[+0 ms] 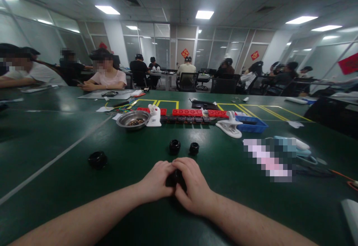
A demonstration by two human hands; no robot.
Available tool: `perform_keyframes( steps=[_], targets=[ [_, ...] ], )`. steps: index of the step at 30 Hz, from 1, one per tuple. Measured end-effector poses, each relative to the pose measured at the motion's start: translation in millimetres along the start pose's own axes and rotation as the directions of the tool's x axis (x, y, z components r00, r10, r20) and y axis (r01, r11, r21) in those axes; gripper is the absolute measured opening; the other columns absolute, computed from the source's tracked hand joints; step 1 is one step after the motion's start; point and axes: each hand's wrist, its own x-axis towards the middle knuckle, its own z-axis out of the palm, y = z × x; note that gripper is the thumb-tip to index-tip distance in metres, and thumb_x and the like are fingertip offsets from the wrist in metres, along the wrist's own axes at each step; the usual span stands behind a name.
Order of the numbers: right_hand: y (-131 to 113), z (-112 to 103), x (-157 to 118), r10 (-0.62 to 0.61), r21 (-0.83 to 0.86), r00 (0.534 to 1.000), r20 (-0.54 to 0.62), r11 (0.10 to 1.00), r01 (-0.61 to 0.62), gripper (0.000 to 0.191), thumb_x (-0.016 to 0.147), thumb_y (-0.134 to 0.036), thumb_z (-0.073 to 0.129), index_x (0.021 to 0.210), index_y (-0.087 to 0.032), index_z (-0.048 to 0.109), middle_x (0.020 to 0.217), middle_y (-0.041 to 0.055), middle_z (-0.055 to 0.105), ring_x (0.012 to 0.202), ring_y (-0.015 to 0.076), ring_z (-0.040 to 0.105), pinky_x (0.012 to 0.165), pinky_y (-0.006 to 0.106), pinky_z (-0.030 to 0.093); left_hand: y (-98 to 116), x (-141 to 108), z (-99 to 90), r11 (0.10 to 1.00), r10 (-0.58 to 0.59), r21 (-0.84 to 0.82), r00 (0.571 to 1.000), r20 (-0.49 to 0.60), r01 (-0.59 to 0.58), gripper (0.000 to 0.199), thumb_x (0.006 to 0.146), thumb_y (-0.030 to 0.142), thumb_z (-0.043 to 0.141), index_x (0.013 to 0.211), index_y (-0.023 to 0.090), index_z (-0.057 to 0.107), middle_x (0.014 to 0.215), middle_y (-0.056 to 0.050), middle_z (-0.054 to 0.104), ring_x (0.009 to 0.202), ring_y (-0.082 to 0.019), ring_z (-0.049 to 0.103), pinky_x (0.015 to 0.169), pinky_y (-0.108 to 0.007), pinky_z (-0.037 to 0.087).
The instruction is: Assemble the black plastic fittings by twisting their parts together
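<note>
Two hands (196, 188) clamped round a black piece (179, 178), rings (175, 149) at twelve and one o'clock, third ring (97, 161) past nine.

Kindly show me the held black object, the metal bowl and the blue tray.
Held black object (178, 179): head view, uncovered middle part.
Metal bowl (125, 118): head view, left inner wall.
Blue tray (251, 129): head view, near outer wall.

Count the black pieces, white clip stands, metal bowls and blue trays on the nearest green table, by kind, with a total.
Loose black pieces: 3
Black piece between left hand and right hand: 1
White clip stands: 2
Metal bowl: 1
Blue tray: 1
Total: 8
</note>
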Motion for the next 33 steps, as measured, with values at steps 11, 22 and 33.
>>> perform_keyframes(
  steps=[11, 22, 33],
  targets=[
    [0.8, 1.8, 0.1, 0.037, -0.006, 0.999, 0.007, 0.999, -0.037, 0.045, 0.065, -0.010, 0.044, 0.110, -0.017, 0.041, 0.103, 0.0108, 0.050, 0.095, 0.0225, 0.047, 0.083, 0.043, 0.040, -1.7, -0.6, 1.3, 1.000, -0.007, -0.010, 1.000, -0.005, 0.007, 0.029, 0.063, 0.026, 0.060, 0.091, 0.020, 0.054, 0.086, -0.001, 0.056, 0.081, -0.021, 0.050, 0.076, -0.033, 0.038],
    [-2.2, -9.4, 8.2, 0.254, -0.183, 0.942, 0.221, 0.959, -0.216, 0.024, 0.071, -0.020, 0.053, 0.094, -0.016, 0.051, 0.092, 0.0074, 0.053, 0.084, 0.0205, 0.049, 0.077, 0.037, 0.041, -0.1, 1.0, 0.0, 0.997, 0.003, 0.079, 1.000, 0.021, -0.005, 0.026, 0.064, 0.030, 0.060, 0.085, 0.017, 0.052, 0.083, -0.002, 0.055, 0.078, -0.019, 0.050, 0.075, -0.032, 0.039],
    [-14.3, -6.7, 16.2, 0.317, -0.225, 0.898, 0.306, 0.940, -0.255, 0.035, 0.069, -0.028, 0.066, 0.100, -0.018, 0.054, 0.093, 0.0053, 0.058, 0.086, 0.0199, 0.053, 0.075, 0.032, 0.044, 61.1, -49.6, -66.0, 0.989, -0.039, 0.147, 0.975, 0.218, 0.006, 0.027, 0.062, 0.046, 0.065, 0.072, 0.021, 0.061, 0.070, -0.002, 0.058, 0.065, -0.023, 0.056, 0.054, -0.030, 0.039]
  ],
)
